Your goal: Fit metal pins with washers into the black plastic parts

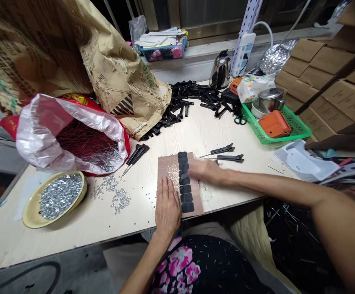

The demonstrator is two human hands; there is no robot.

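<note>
A brown board [199, 200] lies near the table's front edge, with a column of black rounded pieces [186, 197] along it and a pale, speckled patch [173, 171] to their left. My left hand [167, 204] rests flat on the board's lower left, fingers extended. Over the right side of the column is my right hand [208, 171], smeared by motion; its fingers and anything in them cannot be made out. Just beyond it lie two black-handled tools with thin metal shafts [231, 158]. Another pair of black-handled pointed tools [139, 155] lies to the left.
A yellow bowl of small silvery parts [60, 195] stands left, with loose parts [120, 200] beside it. Behind are an open bag of thin reddish rods [85, 139] and a paper sack [119, 77] near piled black pieces [192, 92]. A green basket [275, 140] and boxes [321, 85] stand right.
</note>
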